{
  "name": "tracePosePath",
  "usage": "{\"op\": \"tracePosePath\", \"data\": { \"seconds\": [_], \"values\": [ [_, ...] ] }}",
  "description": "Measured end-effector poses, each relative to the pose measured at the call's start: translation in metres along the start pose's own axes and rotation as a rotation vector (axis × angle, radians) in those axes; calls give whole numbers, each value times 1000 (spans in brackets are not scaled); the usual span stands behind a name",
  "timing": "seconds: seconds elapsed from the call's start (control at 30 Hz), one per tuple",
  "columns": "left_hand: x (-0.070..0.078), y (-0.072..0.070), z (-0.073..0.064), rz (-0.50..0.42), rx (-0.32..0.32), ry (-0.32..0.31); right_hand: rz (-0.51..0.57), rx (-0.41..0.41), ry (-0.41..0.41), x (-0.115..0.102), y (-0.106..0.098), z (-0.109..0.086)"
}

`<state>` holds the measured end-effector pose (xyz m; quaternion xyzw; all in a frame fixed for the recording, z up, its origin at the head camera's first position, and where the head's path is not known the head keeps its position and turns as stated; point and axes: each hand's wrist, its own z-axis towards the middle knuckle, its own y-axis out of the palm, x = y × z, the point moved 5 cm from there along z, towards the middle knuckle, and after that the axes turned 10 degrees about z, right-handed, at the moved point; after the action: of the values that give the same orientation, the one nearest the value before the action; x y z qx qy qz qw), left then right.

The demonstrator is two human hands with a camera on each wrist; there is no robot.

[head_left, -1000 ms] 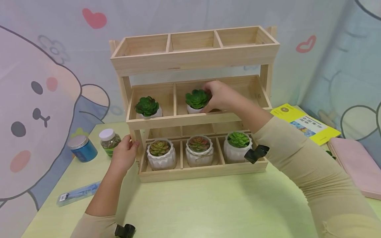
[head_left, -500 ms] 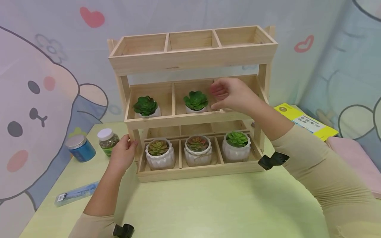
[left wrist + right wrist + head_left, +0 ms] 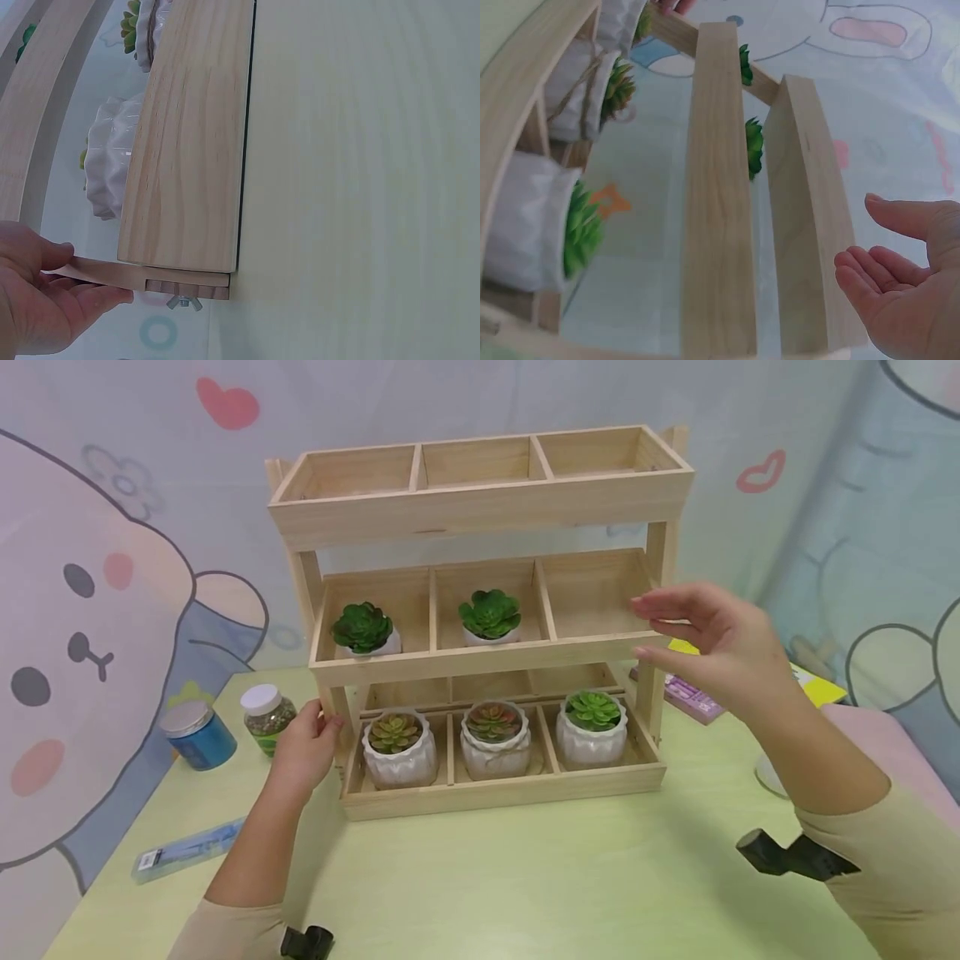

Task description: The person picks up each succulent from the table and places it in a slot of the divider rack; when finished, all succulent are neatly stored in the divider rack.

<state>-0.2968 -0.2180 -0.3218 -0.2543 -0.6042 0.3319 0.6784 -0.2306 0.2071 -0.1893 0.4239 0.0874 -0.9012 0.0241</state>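
Observation:
A three-tier wooden plant rack (image 3: 480,514) stands on the table, each tier split into three compartments. My left hand (image 3: 306,747) pinches the rack's left upright (image 3: 101,271) between thumb and fingers, low down. My right hand (image 3: 720,647) is in the air by the middle tier's right end, holding nothing, thumb apart from the fingers. Dark green succulents in white pots sit in the middle tier's left (image 3: 363,628) and centre (image 3: 490,614) compartments. On the bottom tier are three white pots with succulents: left (image 3: 400,760), centre (image 3: 495,750) and right (image 3: 592,739).
Left of the rack stand a blue jar (image 3: 198,735) and a white-lidded jar (image 3: 268,718); a flat blue packet (image 3: 187,850) lies nearer. To the right are a purple box (image 3: 692,697), a yellow book (image 3: 821,687) and a pink item (image 3: 870,735). A patterned cloth (image 3: 450,393) hangs behind.
My right hand has let go of the middle tier's centre pot and moved right, out past the tier's end. My left hand has stayed on the upright.

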Motion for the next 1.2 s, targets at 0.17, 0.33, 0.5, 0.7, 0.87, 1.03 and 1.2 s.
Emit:
{"op": "tracePosePath", "data": {
  "seconds": [0.17,0.33,0.5,0.7,0.87,1.03,1.2],
  "values": [
    [-1,1,-2,-2,0,4,-130,101,72,15,-34,-33],
    [-1,2,-3,-3,-6,4,-291,224,282,42,-77,-66],
    [-2,1,-4,-2,-9,-9,-397,284,449,63,-113,-100],
    [-2,1,-4,-14,-12,-7,-602,306,571,80,-149,-133],
    [-1,0,-4,-4,-10,0,-674,261,692,95,-164,-153],
    [0,-1,-4,10,3,11,-672,199,782,111,-169,-162],
    [3,0,-2,4,3,21,-639,174,836,123,-172,-167]
  ]
}}
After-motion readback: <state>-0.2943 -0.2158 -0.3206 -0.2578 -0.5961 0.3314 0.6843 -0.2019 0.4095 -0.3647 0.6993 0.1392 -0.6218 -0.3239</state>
